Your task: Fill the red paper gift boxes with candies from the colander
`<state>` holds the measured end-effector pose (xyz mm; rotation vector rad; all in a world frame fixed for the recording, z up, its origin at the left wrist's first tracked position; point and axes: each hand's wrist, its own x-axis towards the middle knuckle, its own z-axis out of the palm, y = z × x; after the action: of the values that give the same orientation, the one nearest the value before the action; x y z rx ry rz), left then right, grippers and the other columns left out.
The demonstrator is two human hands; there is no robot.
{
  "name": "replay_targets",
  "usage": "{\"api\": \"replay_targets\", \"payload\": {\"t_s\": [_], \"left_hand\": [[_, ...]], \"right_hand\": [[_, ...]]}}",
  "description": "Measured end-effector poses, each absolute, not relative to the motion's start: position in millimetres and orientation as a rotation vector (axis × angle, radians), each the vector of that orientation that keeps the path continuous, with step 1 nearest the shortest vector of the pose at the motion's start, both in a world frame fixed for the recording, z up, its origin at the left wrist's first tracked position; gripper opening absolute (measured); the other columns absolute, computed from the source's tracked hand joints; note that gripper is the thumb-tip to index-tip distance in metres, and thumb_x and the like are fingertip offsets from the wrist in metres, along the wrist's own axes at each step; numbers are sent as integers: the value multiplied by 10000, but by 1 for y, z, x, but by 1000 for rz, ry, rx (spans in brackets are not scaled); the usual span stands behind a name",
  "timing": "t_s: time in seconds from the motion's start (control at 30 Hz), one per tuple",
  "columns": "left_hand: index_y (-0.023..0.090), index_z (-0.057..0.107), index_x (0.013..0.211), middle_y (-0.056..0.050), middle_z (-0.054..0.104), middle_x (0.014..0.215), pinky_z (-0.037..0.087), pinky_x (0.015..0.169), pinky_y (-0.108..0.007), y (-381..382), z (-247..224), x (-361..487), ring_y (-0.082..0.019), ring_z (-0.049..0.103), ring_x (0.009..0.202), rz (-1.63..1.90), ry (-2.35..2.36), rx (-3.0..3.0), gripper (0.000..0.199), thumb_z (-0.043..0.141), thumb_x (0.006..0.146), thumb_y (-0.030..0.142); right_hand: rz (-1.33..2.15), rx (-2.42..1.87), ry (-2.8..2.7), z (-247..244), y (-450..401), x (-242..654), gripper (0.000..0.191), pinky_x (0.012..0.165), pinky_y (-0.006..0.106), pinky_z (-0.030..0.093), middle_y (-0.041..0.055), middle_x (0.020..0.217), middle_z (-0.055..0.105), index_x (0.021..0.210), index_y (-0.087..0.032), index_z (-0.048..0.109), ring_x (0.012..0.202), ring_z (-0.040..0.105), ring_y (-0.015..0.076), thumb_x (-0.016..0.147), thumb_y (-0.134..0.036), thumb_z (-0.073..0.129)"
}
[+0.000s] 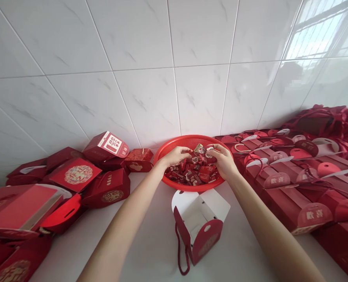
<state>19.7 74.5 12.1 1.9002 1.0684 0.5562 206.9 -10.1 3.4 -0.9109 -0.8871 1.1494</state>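
Note:
A red plastic basket stands against the wall with several red-wrapped candies in it. Both of my hands are over it. At its left side, my left hand has its fingers curled together among the candies; what they pinch, if anything, is hidden. My right hand is closed on a wrapped candy at the right side. A green-and-gold wrapped candy lies between the hands. Below the basket, between my forearms, an open dark red gift box shows its white inside, flaps spread and a cord handle hanging at its left.
Closed red gift boxes are heaped on the left of the white tabletop. Rows of dark red gift boxes with cord handles fill the right. A small red patterned box is left of the basket. A tiled wall rises behind.

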Motion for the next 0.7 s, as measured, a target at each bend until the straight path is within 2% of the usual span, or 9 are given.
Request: {"api": "replay_targets", "payload": {"t_s": [0.13, 0.23, 0.37, 0.5, 0.6, 0.7], "left_hand": [[173, 710, 921, 13, 687, 782, 478, 648, -241, 77, 13, 19, -103, 571, 634, 731, 969, 1741, 236, 719, 687, 208], [170, 719, 846, 3, 720, 839, 515, 763, -264, 78, 13, 18, -128, 632, 750, 763, 964, 1714, 199, 740, 649, 151], [167, 746, 871, -9, 735, 804, 525, 757, -282, 80, 10, 18, -147, 651, 744, 772, 967, 1685, 202, 774, 675, 207], [166, 767, 893, -32, 762, 887, 521, 789, -299, 81, 8, 17, -170, 666, 801, 805, 940, 1725, 285, 836, 647, 291], [168, 779, 919, -40, 775, 886, 528, 806, -302, 81, 8, 17, -180, 678, 828, 794, 941, 1708, 299, 841, 649, 280], [158, 784, 919, -48, 782, 854, 540, 778, -302, 80, 9, 18, -162, 676, 752, 754, 921, 1653, 246, 802, 697, 261]], "right_hand": [[1128, -900, -845, 3, -9, 207, 299, 582, 278, 462, -16, 691, 660, 749, -211, 617, 633, 593, 151, 539, -300, 810], [1120, -889, -830, 2, -8, 207, 292, 582, 269, 459, -21, 680, 662, 742, -205, 627, 629, 588, 142, 530, -290, 808], [1128, -880, -821, 2, -7, 207, 281, 592, 271, 463, -27, 669, 661, 738, -205, 631, 621, 586, 138, 530, -280, 803], [1125, -884, -821, 1, -7, 207, 271, 592, 279, 466, -23, 680, 667, 745, -209, 631, 626, 590, 145, 542, -280, 795], [1123, -886, -824, 1, -7, 207, 272, 598, 282, 467, -20, 688, 671, 751, -209, 632, 636, 595, 148, 545, -279, 796], [1122, -886, -819, 0, -6, 207, 273, 590, 276, 460, -23, 671, 666, 743, -205, 631, 622, 588, 142, 539, -279, 796]]}}
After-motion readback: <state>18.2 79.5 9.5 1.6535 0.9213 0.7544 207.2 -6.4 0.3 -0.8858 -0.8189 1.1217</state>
